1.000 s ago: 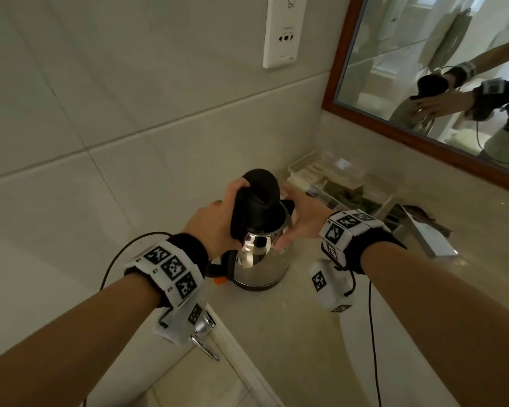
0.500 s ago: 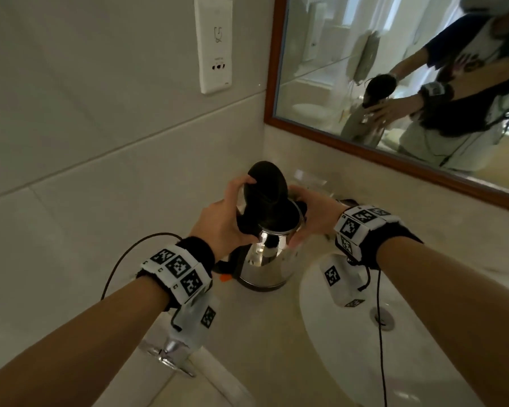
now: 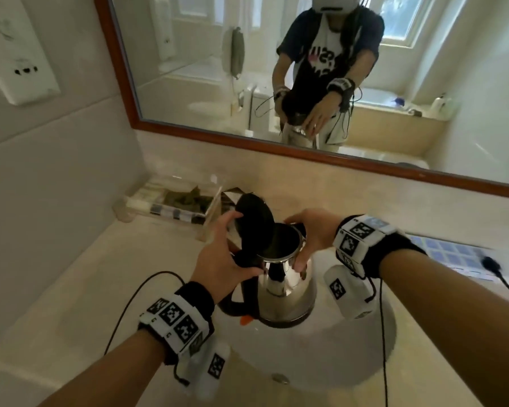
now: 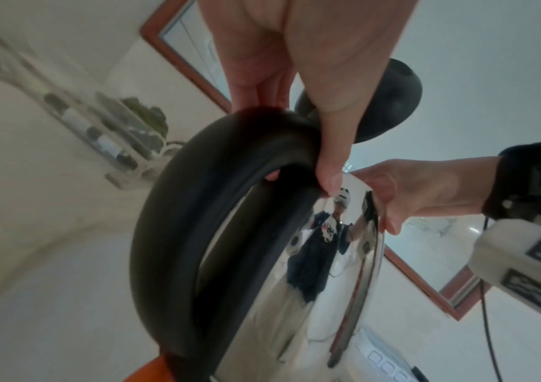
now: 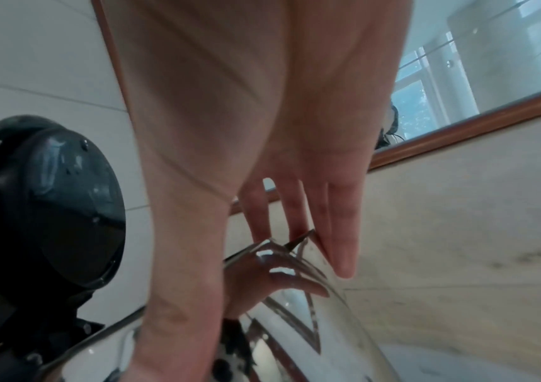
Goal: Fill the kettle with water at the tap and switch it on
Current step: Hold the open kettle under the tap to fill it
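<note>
Two hands on one item, head view: stainless electric kettle [image 3: 285, 289], lid [image 3: 254, 220] hinged up and open, held above the near-left edge of the white sink basin [image 3: 350, 359], apparently clear of the counter. Left hand [image 3: 221, 259] wraps the black handle [image 3: 247, 286]; right hand [image 3: 312, 236] cups the far-right rim, fingers only lightly bent, steadying and not clenched. No tap shows in this view. Risk: with the outlet unsighted, the open mouth may miss the stream and splash the counter; the clear amenity tray [image 3: 171, 201] stands far left, near enough to be knocked.

Left wrist view: left hand [image 4: 295, 64] curled round the handle [image 4: 216, 206], thumb lying on its top. Orange switch tab [image 4: 171, 372] sits just below at the handle foot. Risk: water running down the polished body could reach that switch.

Right wrist view: right hand [image 5: 262, 116], fingers [image 5: 340, 232] laid almost straight against the mirror-smooth wall at the spout. Risk: flat contact on wet steel gives little hold; added water weight falls on the left hand alone. Raised lid [image 5: 59, 206] could drop shut or foul a tap.
</note>
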